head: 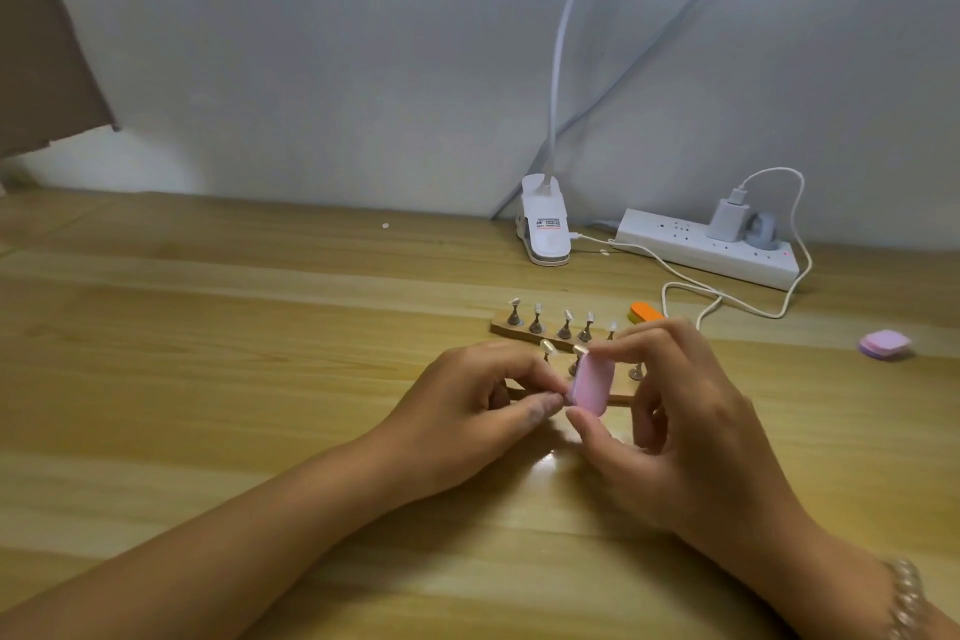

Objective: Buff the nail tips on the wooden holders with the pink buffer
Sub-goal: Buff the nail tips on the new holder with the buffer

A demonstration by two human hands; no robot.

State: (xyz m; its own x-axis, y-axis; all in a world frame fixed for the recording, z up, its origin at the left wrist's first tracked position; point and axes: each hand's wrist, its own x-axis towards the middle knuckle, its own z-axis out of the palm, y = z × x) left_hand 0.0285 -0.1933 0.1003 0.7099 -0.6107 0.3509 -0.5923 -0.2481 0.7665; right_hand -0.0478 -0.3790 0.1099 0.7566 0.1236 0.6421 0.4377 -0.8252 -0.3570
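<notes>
Pink buffer (592, 387) upright beside near holder's (623, 399) nail tip (579, 350).

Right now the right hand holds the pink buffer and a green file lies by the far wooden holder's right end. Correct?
No: the head view shows an orange file, not green. The right hand holds the pink buffer, and the file lies by the far wooden holder's right end.

The buffer (592, 387) is before the far holder (501, 327), power strip (701, 257) behind it.
</notes>
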